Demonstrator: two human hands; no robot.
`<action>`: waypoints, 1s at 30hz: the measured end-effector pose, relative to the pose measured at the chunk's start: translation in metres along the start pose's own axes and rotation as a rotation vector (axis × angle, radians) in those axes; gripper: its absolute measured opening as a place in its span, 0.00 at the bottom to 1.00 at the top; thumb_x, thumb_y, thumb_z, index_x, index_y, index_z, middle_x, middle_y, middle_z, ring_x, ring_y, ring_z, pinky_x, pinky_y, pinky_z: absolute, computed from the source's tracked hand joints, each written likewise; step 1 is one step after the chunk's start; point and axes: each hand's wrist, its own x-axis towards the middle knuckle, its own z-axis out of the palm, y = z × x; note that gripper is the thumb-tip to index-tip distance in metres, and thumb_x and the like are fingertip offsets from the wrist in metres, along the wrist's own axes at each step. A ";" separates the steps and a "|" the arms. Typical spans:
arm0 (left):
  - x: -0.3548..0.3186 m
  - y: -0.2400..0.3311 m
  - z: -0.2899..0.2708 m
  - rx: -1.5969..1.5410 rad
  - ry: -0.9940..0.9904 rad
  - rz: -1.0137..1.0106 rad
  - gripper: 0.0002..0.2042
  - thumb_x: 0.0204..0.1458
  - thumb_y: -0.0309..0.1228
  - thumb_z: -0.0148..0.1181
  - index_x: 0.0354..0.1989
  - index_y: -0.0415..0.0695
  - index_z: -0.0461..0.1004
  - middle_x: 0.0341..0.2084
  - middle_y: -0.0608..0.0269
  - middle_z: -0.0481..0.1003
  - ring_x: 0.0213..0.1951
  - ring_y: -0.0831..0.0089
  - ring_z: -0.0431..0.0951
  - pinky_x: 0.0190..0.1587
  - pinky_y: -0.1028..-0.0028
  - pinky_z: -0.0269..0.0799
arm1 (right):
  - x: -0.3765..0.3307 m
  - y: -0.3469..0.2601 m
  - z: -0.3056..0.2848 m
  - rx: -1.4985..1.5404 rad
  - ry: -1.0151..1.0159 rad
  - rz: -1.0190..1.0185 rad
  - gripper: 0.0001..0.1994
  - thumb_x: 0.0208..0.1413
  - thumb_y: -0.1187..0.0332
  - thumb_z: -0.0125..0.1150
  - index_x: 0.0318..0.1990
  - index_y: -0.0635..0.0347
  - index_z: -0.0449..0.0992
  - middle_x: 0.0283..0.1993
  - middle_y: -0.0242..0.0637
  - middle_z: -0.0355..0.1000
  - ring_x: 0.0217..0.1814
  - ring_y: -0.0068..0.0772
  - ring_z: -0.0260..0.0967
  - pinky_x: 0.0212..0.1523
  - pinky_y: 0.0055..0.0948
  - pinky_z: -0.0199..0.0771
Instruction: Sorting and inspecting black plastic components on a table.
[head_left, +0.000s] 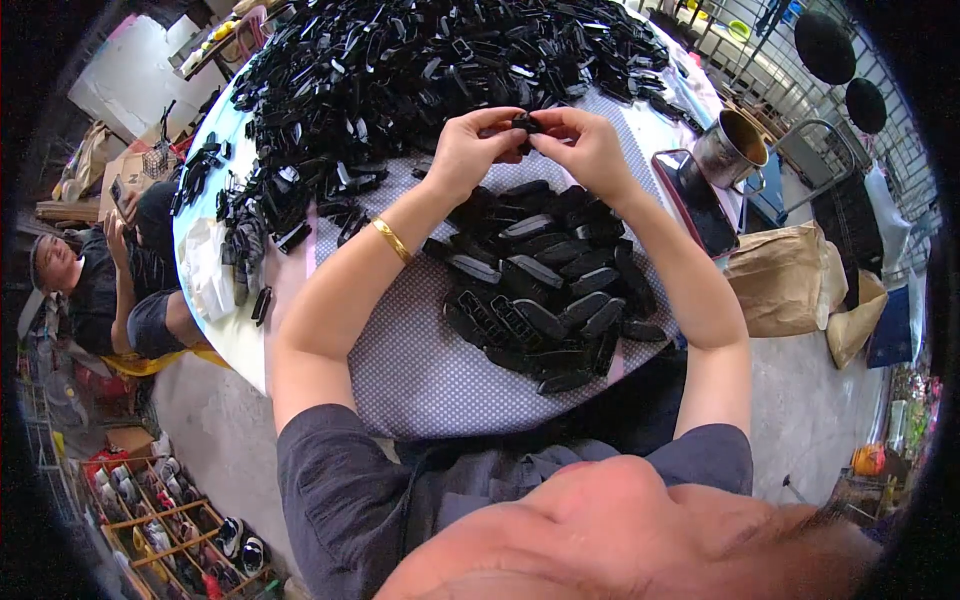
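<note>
Above the table, my left hand [472, 146] and my right hand [585, 148] come together, fingertips pinched on one small black plastic piece [525, 123]. Its exact kind is too small to make out, and the fingers cover part of it. Below my hands lies a pile of long, rounded black plastic pieces [540, 285], some turned to show slotted undersides. Beyond my hands a much larger heap of similar black pieces [400, 70] spreads across the far side of the table.
The round table [400, 390] bears a dotted grey cloth. A smaller cluster of black pieces [245, 235] lies at left beside a white plastic bag [207, 265]. At right stand a metal pot [735, 145], a tray [700, 205] and a brown paper bag [785, 280]. Someone sits at left holding a phone [117, 190].
</note>
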 end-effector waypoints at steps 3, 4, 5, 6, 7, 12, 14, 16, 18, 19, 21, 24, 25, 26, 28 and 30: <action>-0.001 0.005 0.002 -0.010 -0.005 -0.010 0.16 0.49 0.22 0.56 0.47 0.34 0.69 0.37 0.56 0.74 0.36 0.73 0.76 0.40 0.76 0.75 | -0.001 -0.001 0.001 -0.046 0.038 -0.042 0.13 0.46 0.74 0.60 0.42 0.67 0.73 0.37 0.38 0.74 0.37 0.24 0.72 0.38 0.22 0.73; 0.000 0.004 0.002 -0.010 -0.004 -0.009 0.16 0.49 0.22 0.56 0.47 0.34 0.69 0.37 0.56 0.74 0.36 0.73 0.76 0.40 0.76 0.75 | -0.001 -0.001 0.001 -0.053 0.051 -0.061 0.13 0.46 0.74 0.61 0.41 0.67 0.74 0.37 0.39 0.74 0.37 0.24 0.72 0.37 0.22 0.73; 0.000 0.001 0.001 -0.022 0.011 0.001 0.15 0.49 0.22 0.56 0.47 0.35 0.69 0.37 0.56 0.74 0.36 0.73 0.76 0.40 0.76 0.75 | -0.001 -0.001 0.002 -0.054 0.050 -0.062 0.13 0.46 0.74 0.61 0.41 0.67 0.74 0.37 0.39 0.74 0.37 0.24 0.72 0.37 0.22 0.73; 0.001 0.000 0.000 -0.034 0.026 0.011 0.15 0.49 0.23 0.56 0.46 0.35 0.69 0.37 0.56 0.74 0.36 0.73 0.76 0.41 0.76 0.74 | -0.001 -0.003 0.003 -0.110 0.077 -0.097 0.13 0.46 0.74 0.61 0.40 0.68 0.74 0.36 0.39 0.73 0.37 0.25 0.72 0.37 0.22 0.73; 0.000 -0.001 0.003 -0.034 0.026 0.010 0.15 0.49 0.23 0.56 0.46 0.35 0.69 0.37 0.56 0.74 0.36 0.73 0.76 0.41 0.76 0.74 | -0.002 -0.003 0.005 -0.165 0.104 -0.129 0.12 0.45 0.74 0.61 0.39 0.68 0.74 0.36 0.39 0.73 0.37 0.25 0.72 0.37 0.23 0.73; -0.001 0.000 0.009 -0.054 0.048 0.066 0.13 0.50 0.24 0.55 0.45 0.35 0.71 0.38 0.58 0.74 0.37 0.76 0.74 0.43 0.78 0.71 | -0.004 -0.011 0.011 -0.274 0.121 -0.193 0.10 0.45 0.74 0.62 0.37 0.68 0.74 0.35 0.41 0.73 0.35 0.26 0.71 0.36 0.23 0.73; 0.001 0.004 0.006 -0.091 0.021 0.064 0.13 0.51 0.24 0.55 0.45 0.35 0.71 0.38 0.59 0.74 0.38 0.76 0.74 0.43 0.79 0.70 | -0.003 -0.008 0.010 -0.270 0.133 -0.194 0.10 0.45 0.73 0.62 0.36 0.67 0.74 0.35 0.41 0.73 0.34 0.26 0.71 0.35 0.22 0.73; 0.004 0.008 0.000 -0.153 -0.054 0.064 0.12 0.51 0.25 0.55 0.44 0.35 0.72 0.38 0.60 0.74 0.39 0.76 0.73 0.44 0.79 0.69 | 0.000 -0.003 0.006 -0.245 0.068 -0.066 0.12 0.46 0.70 0.63 0.38 0.66 0.74 0.32 0.38 0.73 0.31 0.23 0.70 0.34 0.21 0.71; 0.003 0.008 -0.002 -0.135 -0.082 0.093 0.12 0.51 0.25 0.55 0.43 0.35 0.72 0.37 0.59 0.75 0.39 0.76 0.73 0.45 0.78 0.68 | -0.002 -0.004 0.004 -0.122 -0.030 0.011 0.12 0.46 0.69 0.63 0.38 0.66 0.74 0.30 0.36 0.73 0.30 0.21 0.69 0.33 0.19 0.70; 0.002 0.009 -0.002 -0.116 -0.110 0.120 0.12 0.51 0.25 0.55 0.43 0.35 0.72 0.37 0.59 0.75 0.39 0.75 0.73 0.45 0.77 0.68 | -0.003 -0.006 0.004 0.003 -0.128 0.090 0.13 0.47 0.68 0.63 0.38 0.67 0.74 0.29 0.34 0.73 0.29 0.19 0.68 0.32 0.18 0.68; 0.000 0.011 -0.005 -0.110 -0.129 0.132 0.12 0.50 0.25 0.55 0.43 0.35 0.72 0.37 0.58 0.75 0.39 0.75 0.73 0.46 0.77 0.67 | -0.006 -0.012 0.006 -0.120 -0.128 0.053 0.12 0.48 0.68 0.62 0.38 0.68 0.75 0.27 0.30 0.72 0.27 0.15 0.65 0.29 0.16 0.66; -0.001 0.015 -0.001 -0.068 -0.134 0.136 0.12 0.51 0.25 0.55 0.43 0.35 0.72 0.37 0.58 0.75 0.40 0.74 0.73 0.47 0.77 0.67 | -0.004 -0.002 0.004 -0.108 -0.065 -0.096 0.11 0.49 0.68 0.61 0.36 0.67 0.76 0.25 0.27 0.70 0.25 0.13 0.62 0.26 0.15 0.62; -0.003 0.015 -0.001 -0.028 -0.115 0.129 0.12 0.51 0.26 0.54 0.44 0.35 0.72 0.37 0.58 0.75 0.40 0.74 0.73 0.47 0.77 0.67 | -0.001 -0.001 -0.002 -0.104 -0.181 -0.018 0.11 0.50 0.67 0.60 0.37 0.66 0.76 0.27 0.27 0.70 0.26 0.13 0.62 0.27 0.16 0.62; -0.004 0.016 -0.003 -0.028 -0.110 0.123 0.12 0.51 0.26 0.54 0.44 0.35 0.72 0.37 0.58 0.75 0.40 0.74 0.73 0.47 0.77 0.67 | 0.001 0.000 -0.006 -0.098 -0.297 0.059 0.12 0.51 0.65 0.59 0.39 0.65 0.76 0.28 0.26 0.70 0.28 0.13 0.62 0.28 0.16 0.63; -0.003 0.019 -0.007 -0.055 -0.156 -0.053 0.13 0.54 0.28 0.51 0.46 0.36 0.70 0.37 0.59 0.74 0.40 0.74 0.73 0.47 0.76 0.68 | 0.006 0.008 -0.014 -0.054 -0.393 0.147 0.15 0.53 0.61 0.55 0.42 0.64 0.74 0.32 0.28 0.71 0.32 0.15 0.64 0.32 0.18 0.64; -0.006 0.026 -0.014 0.006 -0.128 -0.070 0.13 0.55 0.29 0.50 0.46 0.36 0.70 0.38 0.59 0.74 0.40 0.74 0.74 0.48 0.76 0.68 | 0.008 0.013 -0.020 0.025 -0.577 0.314 0.21 0.58 0.54 0.47 0.49 0.62 0.71 0.40 0.32 0.72 0.42 0.18 0.66 0.41 0.20 0.66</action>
